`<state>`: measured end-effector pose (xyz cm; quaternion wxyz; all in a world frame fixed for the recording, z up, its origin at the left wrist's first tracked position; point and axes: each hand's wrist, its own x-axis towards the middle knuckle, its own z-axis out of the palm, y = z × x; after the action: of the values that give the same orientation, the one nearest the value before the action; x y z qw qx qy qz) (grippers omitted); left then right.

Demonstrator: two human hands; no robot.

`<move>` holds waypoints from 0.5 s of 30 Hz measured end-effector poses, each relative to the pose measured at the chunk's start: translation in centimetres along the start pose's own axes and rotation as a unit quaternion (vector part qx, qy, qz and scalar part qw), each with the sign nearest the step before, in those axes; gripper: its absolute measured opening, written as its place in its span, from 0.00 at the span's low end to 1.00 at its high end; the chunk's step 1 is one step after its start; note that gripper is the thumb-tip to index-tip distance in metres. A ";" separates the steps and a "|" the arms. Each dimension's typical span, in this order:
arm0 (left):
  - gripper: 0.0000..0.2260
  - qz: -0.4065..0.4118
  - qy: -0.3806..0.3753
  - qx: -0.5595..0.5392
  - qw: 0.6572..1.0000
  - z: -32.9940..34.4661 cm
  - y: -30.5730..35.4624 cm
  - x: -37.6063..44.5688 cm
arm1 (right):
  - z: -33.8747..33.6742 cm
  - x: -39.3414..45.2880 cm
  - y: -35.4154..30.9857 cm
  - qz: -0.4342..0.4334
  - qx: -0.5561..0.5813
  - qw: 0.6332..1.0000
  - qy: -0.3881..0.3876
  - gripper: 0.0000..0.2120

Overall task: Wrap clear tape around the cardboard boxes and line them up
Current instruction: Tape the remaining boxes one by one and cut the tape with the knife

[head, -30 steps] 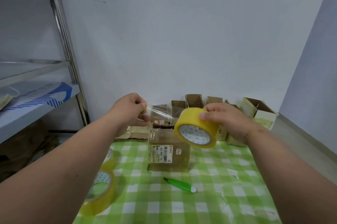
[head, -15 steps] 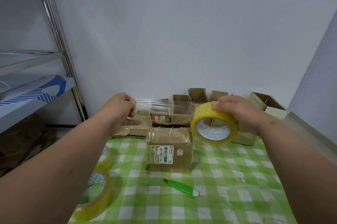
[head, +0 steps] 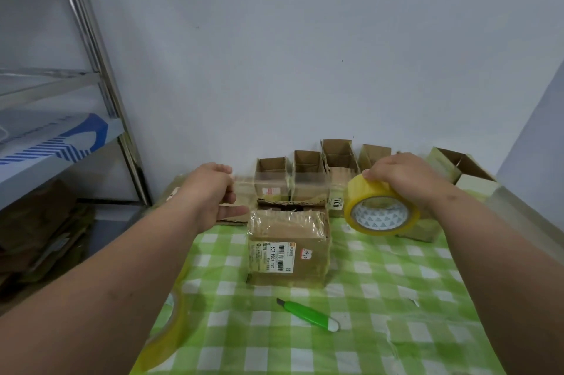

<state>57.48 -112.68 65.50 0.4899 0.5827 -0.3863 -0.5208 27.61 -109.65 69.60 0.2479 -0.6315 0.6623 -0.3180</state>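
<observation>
A taped cardboard box [head: 288, 248] with a white label stands in the middle of the green checked tablecloth [head: 381, 283]. My right hand [head: 403, 176] grips a yellow-tinted roll of clear tape [head: 380, 211] above and right of the box. My left hand [head: 210, 191] pinches the free end of the tape. A clear strip of tape [head: 290, 181] stretches between both hands, above the box's far edge. Several open cardboard boxes [head: 306, 174] stand in a row along the wall behind.
A green utility knife [head: 308, 315] lies in front of the box. Another tape roll [head: 169, 332] sits at the table's left edge under my left forearm. A metal shelf rack [head: 91, 48] stands at the left, with flattened cardboard [head: 39, 234] below.
Both hands have moved apart, pulling a longer strip of tape off the roll. The roll has shifted right, away from the taped box.
</observation>
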 end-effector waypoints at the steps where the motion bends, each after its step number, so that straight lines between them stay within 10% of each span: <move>1: 0.15 0.000 0.003 -0.007 1.000 0.0 -0.1 0.2 | 0.1 0.0 -0.1 0.009 0.001 1.000 0.001 0.13; 15: 0.09 0.085 -0.014 -0.006 0.996 0.1 -1.0 -0.2 | 0.4 1.8 -0.4 0.072 -0.025 0.997 -0.009 0.22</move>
<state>57.28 -112.30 64.58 0.5308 0.5371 -0.4381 -0.4878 28.08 -111.44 69.75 0.2605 -0.5910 0.7115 -0.2767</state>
